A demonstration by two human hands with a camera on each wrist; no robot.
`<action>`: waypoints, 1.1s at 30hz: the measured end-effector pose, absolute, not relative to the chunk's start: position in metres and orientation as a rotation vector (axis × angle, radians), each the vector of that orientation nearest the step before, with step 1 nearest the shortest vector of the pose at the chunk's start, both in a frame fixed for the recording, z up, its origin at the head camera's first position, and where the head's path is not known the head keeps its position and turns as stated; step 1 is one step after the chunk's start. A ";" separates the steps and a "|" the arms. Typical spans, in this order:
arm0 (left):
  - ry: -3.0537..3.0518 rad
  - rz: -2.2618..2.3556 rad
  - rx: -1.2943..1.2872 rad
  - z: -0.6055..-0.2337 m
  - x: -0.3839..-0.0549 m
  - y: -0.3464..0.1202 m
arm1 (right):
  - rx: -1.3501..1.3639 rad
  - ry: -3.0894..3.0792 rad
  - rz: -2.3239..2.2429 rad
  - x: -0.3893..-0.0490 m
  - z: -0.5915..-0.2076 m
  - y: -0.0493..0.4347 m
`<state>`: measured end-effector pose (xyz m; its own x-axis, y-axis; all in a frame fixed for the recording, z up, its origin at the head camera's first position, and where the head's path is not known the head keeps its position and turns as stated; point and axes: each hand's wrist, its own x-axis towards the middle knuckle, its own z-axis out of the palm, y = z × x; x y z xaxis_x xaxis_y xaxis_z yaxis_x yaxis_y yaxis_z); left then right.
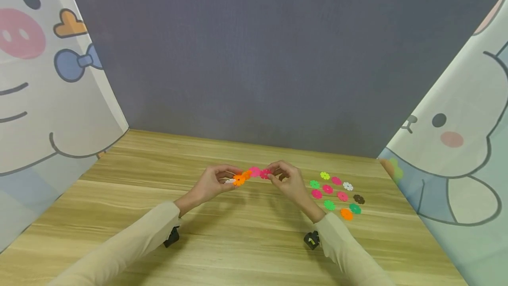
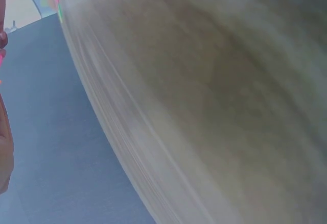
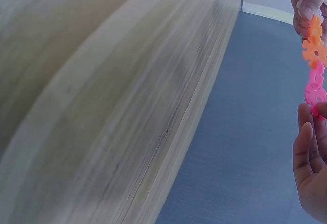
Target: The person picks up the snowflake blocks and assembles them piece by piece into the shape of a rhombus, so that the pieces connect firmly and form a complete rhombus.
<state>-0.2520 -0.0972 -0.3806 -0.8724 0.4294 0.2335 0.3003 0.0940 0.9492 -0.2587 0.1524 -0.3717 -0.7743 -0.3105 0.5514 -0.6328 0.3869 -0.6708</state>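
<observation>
- Currently, your left hand point(image 1: 210, 184) pinches the white-and-orange end of the flower-disc chain point(image 1: 247, 174).
- Between your hands, that chain runs lengthwise left to right, orange then pink, raised above the counter point(image 1: 238, 237).
- Your right hand point(image 1: 287, 181) pinches its pink end.
- Farther right, loose flower discs point(image 1: 327, 189) lie spread out, nearer your right hand, which stands between them and the chain.
</observation>
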 end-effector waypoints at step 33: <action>2.426 1.731 0.662 -0.377 -0.254 -0.079 | 1.012 -2.196 1.128 -0.249 -0.369 0.138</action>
<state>-0.2543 -0.0787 -0.3769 -0.9023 0.3938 0.1754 0.2939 0.2643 0.9186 -0.2491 0.1378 -0.3688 -0.6180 -0.3975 0.6783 -0.7828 0.3903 -0.4846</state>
